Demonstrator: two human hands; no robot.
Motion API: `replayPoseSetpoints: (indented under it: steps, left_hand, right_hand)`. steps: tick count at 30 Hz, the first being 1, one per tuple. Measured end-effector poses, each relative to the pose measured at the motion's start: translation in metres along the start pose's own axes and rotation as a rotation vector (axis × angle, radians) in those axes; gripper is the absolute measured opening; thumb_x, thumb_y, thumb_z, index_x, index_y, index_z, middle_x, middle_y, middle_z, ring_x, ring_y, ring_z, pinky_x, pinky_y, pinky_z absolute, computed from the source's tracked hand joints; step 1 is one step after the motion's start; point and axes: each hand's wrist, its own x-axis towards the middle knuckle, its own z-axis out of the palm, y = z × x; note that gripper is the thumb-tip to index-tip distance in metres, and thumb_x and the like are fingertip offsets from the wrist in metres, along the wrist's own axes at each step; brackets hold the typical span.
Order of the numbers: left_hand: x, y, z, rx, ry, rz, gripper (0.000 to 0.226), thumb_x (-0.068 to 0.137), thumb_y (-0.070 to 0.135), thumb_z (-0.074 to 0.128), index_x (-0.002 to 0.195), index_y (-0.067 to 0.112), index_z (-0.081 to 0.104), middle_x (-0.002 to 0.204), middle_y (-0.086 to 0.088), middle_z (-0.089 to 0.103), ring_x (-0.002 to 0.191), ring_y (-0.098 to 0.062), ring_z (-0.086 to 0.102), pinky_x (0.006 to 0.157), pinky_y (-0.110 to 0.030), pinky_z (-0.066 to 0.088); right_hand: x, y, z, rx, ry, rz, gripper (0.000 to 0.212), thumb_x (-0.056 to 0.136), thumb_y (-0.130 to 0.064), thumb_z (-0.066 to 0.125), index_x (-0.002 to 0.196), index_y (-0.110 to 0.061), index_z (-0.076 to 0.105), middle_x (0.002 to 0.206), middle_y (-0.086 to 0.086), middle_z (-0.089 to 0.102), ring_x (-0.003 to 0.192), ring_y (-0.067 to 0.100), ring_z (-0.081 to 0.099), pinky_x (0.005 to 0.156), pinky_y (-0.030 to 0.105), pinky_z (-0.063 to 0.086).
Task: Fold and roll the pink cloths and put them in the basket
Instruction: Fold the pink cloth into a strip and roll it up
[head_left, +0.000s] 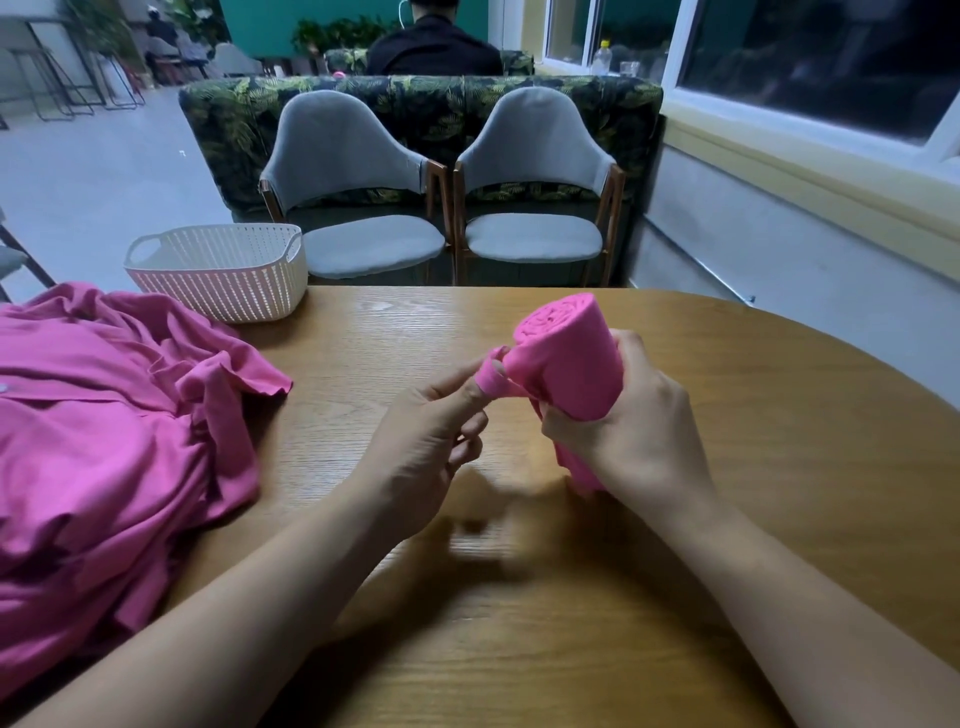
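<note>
The right hand (631, 436) wraps round the rolled pink cloth (566, 358), steadying it above the table (363, 343) while the left hand (431, 441) pinches its loose edge, probably to tuck it.

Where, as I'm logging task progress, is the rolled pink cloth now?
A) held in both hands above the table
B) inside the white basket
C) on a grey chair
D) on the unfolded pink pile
A: the right hand grips the rolled pink cloth and the left hand pinches its loose edge, well clear of the basket.
</note>
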Motion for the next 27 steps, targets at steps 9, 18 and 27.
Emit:
replayPoseSetpoints:
  steps: [9,18,27]
  left_hand:
    - [0.006,0.004,-0.012,0.132,-0.011,-0.008,0.044,0.078,0.049,0.087,0.107,0.018,0.081,0.083,0.005,0.058,0.078,-0.011,0.042,0.061,-0.026,0.027]
    - [0.001,0.015,-0.007,0.352,0.024,0.122,0.047,0.074,0.051,0.088,0.098,0.012,0.083,0.099,0.001,0.072,0.090,-0.013,0.058,0.086,-0.036,0.037]
    - [0.001,0.028,-0.016,1.045,0.047,0.660,0.016,0.079,0.020,0.091,0.085,0.028,0.078,0.090,0.009,0.064,0.085,-0.016,0.058,0.072,-0.024,0.041]
  right_hand:
    - [0.001,-0.002,0.000,-0.336,-0.248,-0.252,0.069,0.069,-0.047,0.082,0.129,-0.037,0.050,0.104,-0.012,0.063,0.087,0.021,0.064,0.070,0.038,0.052]
    - [-0.007,-0.016,0.001,-0.562,-0.399,-0.415,0.066,0.071,-0.064,0.059,0.128,-0.032,0.051,0.112,-0.009,0.065,0.099,0.024,0.066,0.073,0.037,0.052]
    - [-0.014,-0.019,0.009,-0.682,-0.383,-0.501,0.063,0.060,-0.040,0.083,0.115,-0.021,0.060,0.099,-0.003,0.068,0.083,0.027,0.066,0.062,0.032,0.041]
